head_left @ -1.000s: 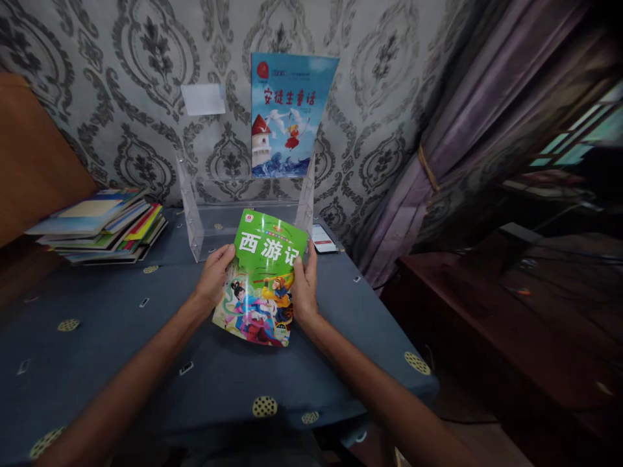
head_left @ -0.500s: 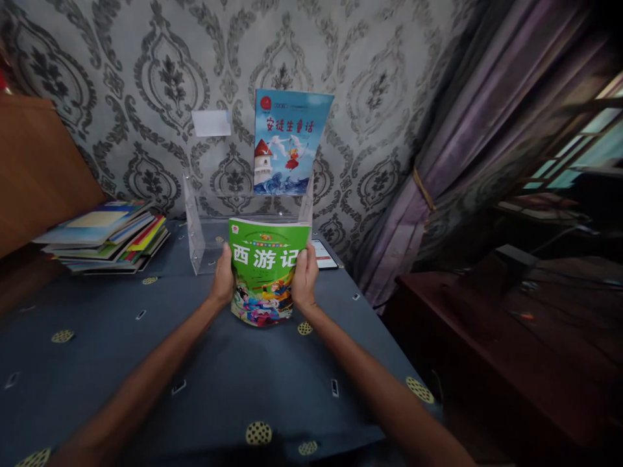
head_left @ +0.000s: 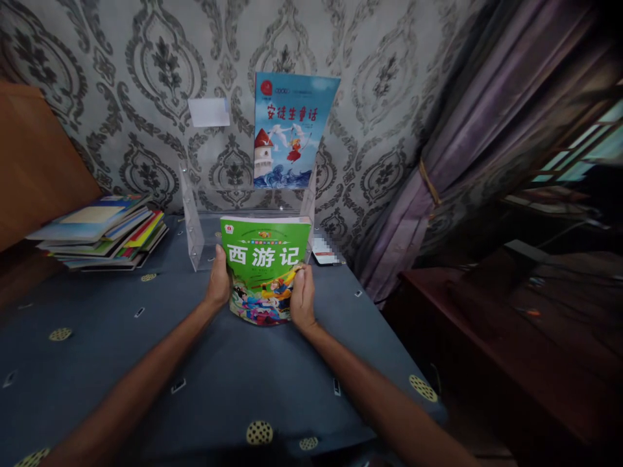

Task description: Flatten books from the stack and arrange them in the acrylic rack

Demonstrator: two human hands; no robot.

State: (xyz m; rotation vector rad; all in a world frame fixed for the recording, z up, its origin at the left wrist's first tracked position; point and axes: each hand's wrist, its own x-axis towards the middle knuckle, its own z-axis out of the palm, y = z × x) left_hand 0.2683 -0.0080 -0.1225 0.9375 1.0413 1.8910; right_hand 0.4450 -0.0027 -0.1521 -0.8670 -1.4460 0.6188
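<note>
A green book (head_left: 263,259) with white lettering is held upright above the table, its cover facing me. My left hand (head_left: 219,279) grips its left edge, and my right hand (head_left: 302,295) grips its right edge lower down. The cover bends slightly between them. Just behind it stands a clear acrylic rack (head_left: 192,220), partly hidden by the book. A blue book (head_left: 289,130) stands upright at the right side of the rack. A white card (head_left: 209,112) shows at the upper left of the rack.
A stack of books (head_left: 104,233) lies at the left on the dark blue tablecloth (head_left: 233,383). A phone or tablet (head_left: 324,250) rests right of the rack. A brown box-like object (head_left: 39,162) is at the far left, a purple curtain (head_left: 418,168) and dark red furniture (head_left: 467,318) at the right.
My right hand has moved lower on the green book's right edge. The book's top has shifted slightly left, and the camera view has moved a little.
</note>
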